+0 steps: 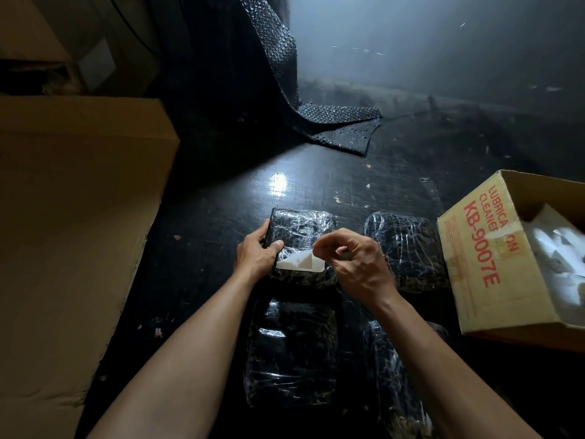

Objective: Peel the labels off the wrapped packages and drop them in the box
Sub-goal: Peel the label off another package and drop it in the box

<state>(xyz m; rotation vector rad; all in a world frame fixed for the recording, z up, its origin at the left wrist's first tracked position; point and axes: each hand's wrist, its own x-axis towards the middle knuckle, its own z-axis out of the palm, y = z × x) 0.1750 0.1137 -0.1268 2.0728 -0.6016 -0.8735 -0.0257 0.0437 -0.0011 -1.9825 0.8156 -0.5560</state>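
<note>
We are pinching the label [300,263] corner in right fingers [319,245] | left fingers [278,244] are pressing the package [300,229] | risk: label tearing if yanked.

A dark, scuffed surface [316,185] shows one bright glare spot [278,182] in dim light. Black bubble wrap [335,122] drapes down at the back. A large plain cardboard box [79,217] stands at left.

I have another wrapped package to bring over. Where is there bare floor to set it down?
Free: the dark floor between the bubble wrap and the far packages, and the strip beside the big carton. Crowded: near the open box.
</note>
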